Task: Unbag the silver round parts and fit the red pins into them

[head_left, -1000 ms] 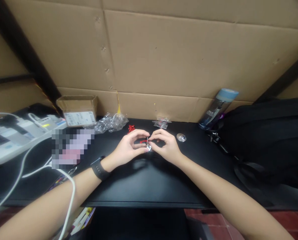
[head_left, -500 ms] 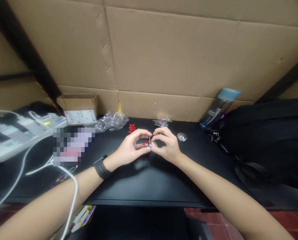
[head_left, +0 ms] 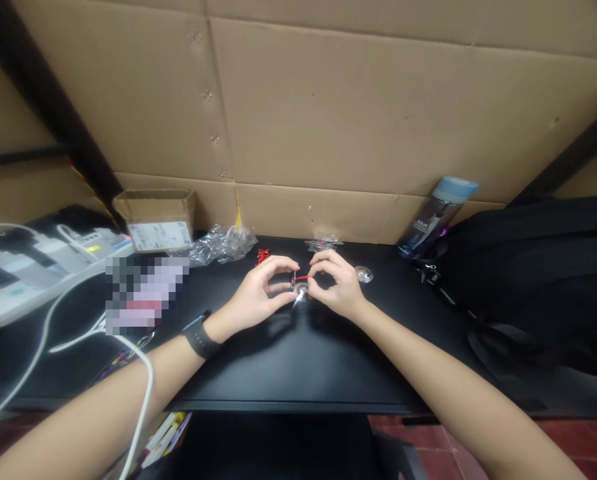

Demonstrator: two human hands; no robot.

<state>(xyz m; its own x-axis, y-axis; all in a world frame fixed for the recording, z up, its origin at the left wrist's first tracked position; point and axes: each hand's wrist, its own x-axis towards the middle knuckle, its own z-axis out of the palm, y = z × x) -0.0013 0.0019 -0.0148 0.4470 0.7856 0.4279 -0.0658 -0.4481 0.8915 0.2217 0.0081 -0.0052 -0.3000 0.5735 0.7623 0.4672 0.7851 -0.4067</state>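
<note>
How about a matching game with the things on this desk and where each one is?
Things:
1. water bottle
2. cardboard box
3. black watch
4. red piece

Places:
A. on the wrist of the left hand
B. back left of the black desk, next to the crinkly clear plastic
C. between the fingertips of the left hand and the right hand
D. leaning at the back right, beside the black bag

Pairs: 1-D, 2-B, 3-A, 4-C.
</note>
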